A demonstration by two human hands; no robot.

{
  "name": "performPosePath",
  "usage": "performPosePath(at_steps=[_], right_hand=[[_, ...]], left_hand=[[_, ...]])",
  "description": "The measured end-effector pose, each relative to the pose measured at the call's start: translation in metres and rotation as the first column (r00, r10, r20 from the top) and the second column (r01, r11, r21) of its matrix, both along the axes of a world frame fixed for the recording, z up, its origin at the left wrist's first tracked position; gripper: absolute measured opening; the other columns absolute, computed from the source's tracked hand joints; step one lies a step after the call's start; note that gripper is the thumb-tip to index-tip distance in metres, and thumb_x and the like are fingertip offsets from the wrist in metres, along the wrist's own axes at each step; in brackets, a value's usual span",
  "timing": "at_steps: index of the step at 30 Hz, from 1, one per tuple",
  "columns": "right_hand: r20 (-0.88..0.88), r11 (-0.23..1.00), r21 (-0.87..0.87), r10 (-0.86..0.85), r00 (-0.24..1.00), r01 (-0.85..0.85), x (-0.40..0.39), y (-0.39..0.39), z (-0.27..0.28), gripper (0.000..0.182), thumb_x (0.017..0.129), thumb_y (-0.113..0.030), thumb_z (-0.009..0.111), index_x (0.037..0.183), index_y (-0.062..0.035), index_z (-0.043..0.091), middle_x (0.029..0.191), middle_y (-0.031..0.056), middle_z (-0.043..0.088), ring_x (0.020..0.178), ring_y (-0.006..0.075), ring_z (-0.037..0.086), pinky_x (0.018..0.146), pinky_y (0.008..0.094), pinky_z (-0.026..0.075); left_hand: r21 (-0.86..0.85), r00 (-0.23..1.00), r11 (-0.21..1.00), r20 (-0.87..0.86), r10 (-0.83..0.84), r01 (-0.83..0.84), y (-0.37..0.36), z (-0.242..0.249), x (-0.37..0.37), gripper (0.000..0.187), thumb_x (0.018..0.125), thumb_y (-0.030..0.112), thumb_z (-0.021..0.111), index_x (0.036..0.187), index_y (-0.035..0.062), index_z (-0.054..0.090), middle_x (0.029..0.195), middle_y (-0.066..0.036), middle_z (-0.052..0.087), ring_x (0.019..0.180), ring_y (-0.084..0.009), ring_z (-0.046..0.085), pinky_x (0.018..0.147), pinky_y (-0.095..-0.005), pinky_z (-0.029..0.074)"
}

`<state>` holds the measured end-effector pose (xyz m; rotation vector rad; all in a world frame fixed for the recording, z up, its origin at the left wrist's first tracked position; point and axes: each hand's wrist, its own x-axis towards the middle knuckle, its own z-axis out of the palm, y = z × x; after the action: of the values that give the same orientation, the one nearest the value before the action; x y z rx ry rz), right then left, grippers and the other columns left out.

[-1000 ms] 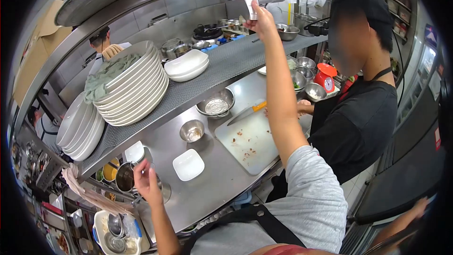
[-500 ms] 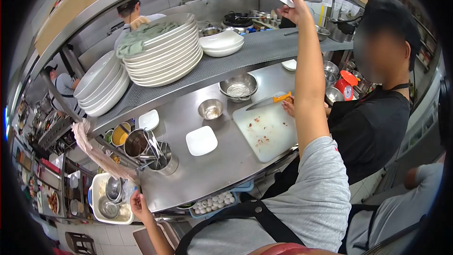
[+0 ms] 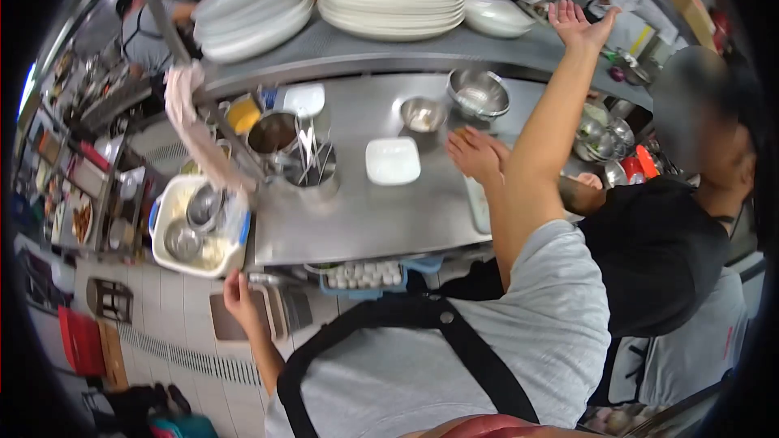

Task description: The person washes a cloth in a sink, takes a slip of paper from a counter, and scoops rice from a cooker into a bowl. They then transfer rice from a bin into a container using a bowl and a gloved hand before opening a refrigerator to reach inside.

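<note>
Chopping board (image 3: 479, 204) mostly hidden by right arm | right hand (image 3: 578, 24) empty

Right hand (image 3: 578, 23) raised open above shelf (image 3: 389, 53).

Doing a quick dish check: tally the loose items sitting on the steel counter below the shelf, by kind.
Round steel bowls: 2, a larger one and a smaller one.
Square white plates: 2, one mid-counter and one farther back.
Steel utensil holders: 1.
Total: 5.
The right hand and left hand are both empty.
</note>
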<state>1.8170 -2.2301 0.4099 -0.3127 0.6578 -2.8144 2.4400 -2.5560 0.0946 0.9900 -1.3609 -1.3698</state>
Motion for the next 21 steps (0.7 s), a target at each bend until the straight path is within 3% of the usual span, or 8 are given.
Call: performPosePath(at_steps=[3, 6, 7, 10, 12, 14, 16, 21], right_hand=[[-0.383, 0.827, -0.173, 0.444, 0.810, -0.535, 0.124, -0.069, -0.060, 0.055, 0.074, -0.054, 0.055, 0.099, -0.0048, 0.047, 0.080, 0.0091, 0.053, 0.076, 0.0239, 0.053, 0.073, 0.0411, 0.044], [-0.474, 0.709, -0.201, 0.533, 0.701, -0.675, 0.234, -0.149, -0.103, 0.061, 0.076, -0.055, 0.051, 0.101, -0.0001, 0.048, 0.073, 0.0092, 0.055, 0.071, 0.0244, 0.055, 0.072, 0.0396, 0.045], [-0.412, 0.714, -0.138, 0.588, 0.696, -0.686, 0.264, -0.180, -0.123, 0.051, 0.082, -0.049, 0.046, 0.100, -0.0007, 0.049, 0.075, 0.0088, 0.057, 0.069, 0.0228, 0.056, 0.069, 0.0379, 0.046], [-0.146, 0.479, 0.618, 0.849, 0.508, -0.624, 0.383, -0.250, -0.212, 0.026, 0.083, -0.027, 0.056, 0.097, -0.0049, 0.054, 0.074, 0.0022, 0.056, 0.064, 0.0128, 0.055, 0.060, 0.0260, 0.047], [0.012, 0.276, 0.702, 0.917, 0.399, -0.656, 0.412, -0.260, -0.264, 0.031, 0.079, -0.032, 0.061, 0.097, -0.0087, 0.053, 0.075, 0.0018, 0.055, 0.061, 0.0114, 0.054, 0.054, 0.0248, 0.047], [0.355, 0.048, 0.622, 0.872, 0.337, -0.781, 0.420, -0.253, -0.304, 0.032, 0.078, -0.032, 0.062, 0.097, -0.0089, 0.051, 0.075, 0.0009, 0.054, 0.062, 0.0122, 0.055, 0.053, 0.0257, 0.047], [0.491, 0.058, 0.691, 0.694, 0.526, -0.721, 0.419, -0.245, -0.350, 0.033, 0.078, -0.031, 0.062, 0.098, -0.0091, 0.048, 0.076, 0.0018, 0.054, 0.063, 0.0128, 0.055, 0.053, 0.0276, 0.048], [0.476, 0.481, 0.699, 0.241, 0.846, -0.530, 0.374, -0.238, -0.443, 0.029, 0.080, -0.024, 0.059, 0.099, -0.0071, 0.045, 0.079, 0.0082, 0.055, 0.066, 0.0198, 0.058, 0.058, 0.0338, 0.051]], left_hand=[[0.030, 0.999, 0.999, -0.026, 0.026, -0.025, 0.021, 0.000, 0.001, 0.023, 0.083, 0.014, 0.055, 0.104, 0.0036, 0.056, 0.079, 0.004, 0.051, 0.068, -0.0036, 0.043, 0.060, -0.0166, 0.035], [0.100, 0.999, 0.995, -0.036, -0.026, 0.029, 0.032, -0.007, 0.009, 0.023, 0.084, 0.015, 0.055, 0.104, 0.0038, 0.056, 0.080, 0.003, 0.053, 0.070, -0.0043, 0.045, 0.061, -0.0177, 0.036], [0.077, 1.000, 0.997, 0.024, -0.008, 0.007, 0.033, -0.012, 0.010, 0.024, 0.083, 0.016, 0.056, 0.104, 0.0035, 0.056, 0.083, 0.002, 0.055, 0.071, -0.0044, 0.047, 0.061, -0.0183, 0.038], [0.126, 0.996, 0.990, 0.044, -0.073, 0.067, 0.032, -0.028, 0.027, 0.025, 0.083, 0.017, 0.056, 0.104, 0.0029, 0.056, 0.087, 0.000, 0.057, 0.075, -0.0057, 0.050, 0.065, -0.0194, 0.041], [0.128, 0.993, 0.988, 0.074, -0.092, 0.082, 0.034, -0.024, 0.037, 0.024, 0.083, 0.017, 0.056, 0.103, 0.0026, 0.057, 0.088, -0.001, 0.057, 0.077, -0.0064, 0.051, 0.065, -0.0195, 0.041], [0.126, 0.991, 0.990, 0.114, -0.073, 0.058, 0.035, -0.022, 0.049, 0.023, 0.083, 0.016, 0.056, 0.102, 0.0024, 0.057, 0.086, -0.001, 0.056, 0.074, -0.0058, 0.049, 0.064, -0.0193, 0.041], [0.152, 0.988, 0.988, 0.141, -0.061, 0.040, 0.036, -0.024, 0.067, 0.023, 0.084, 0.015, 0.056, 0.102, 0.0021, 0.056, 0.084, 0.000, 0.055, 0.071, -0.0053, 0.047, 0.063, -0.0197, 0.040], [0.188, 0.994, 0.982, 0.106, 0.015, -0.035, 0.033, -0.042, 0.105, 0.023, 0.084, 0.017, 0.055, 0.102, 0.0030, 0.056, 0.084, 0.001, 0.055, 0.072, -0.0057, 0.048, 0.063, -0.0202, 0.040]])
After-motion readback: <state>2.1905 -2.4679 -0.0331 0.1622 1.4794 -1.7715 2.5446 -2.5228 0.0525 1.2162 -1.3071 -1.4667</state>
